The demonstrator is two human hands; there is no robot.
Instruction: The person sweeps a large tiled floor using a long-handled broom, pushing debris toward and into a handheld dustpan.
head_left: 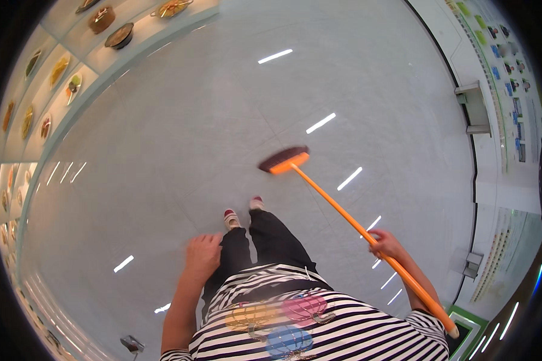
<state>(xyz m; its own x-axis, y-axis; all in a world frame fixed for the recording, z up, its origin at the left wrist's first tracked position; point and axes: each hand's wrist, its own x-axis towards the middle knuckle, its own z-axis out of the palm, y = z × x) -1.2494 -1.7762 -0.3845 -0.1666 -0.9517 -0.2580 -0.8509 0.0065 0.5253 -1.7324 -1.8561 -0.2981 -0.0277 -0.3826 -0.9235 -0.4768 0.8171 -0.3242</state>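
An orange broom (343, 212) slants from beside my right arm out over the grey floor. My right hand (386, 244) is closed around its handle partway along. The handle's upper end reaches back past my right sleeve. At the far end, the broom head has dark bristles (281, 157), a little blurred, ahead of my feet. My left hand (205, 253) hangs at my left thigh with nothing seen in it. Its fingers look loosely extended, away from the broom.
Lit shelves (96, 66) with dishes of food line the left side. A wall with printed panels (512, 78) runs along the right, with small metal fixtures (477, 111) near its base. The glossy floor (162, 132) reflects ceiling lights. A green-framed board (467, 328) stands at the lower right.
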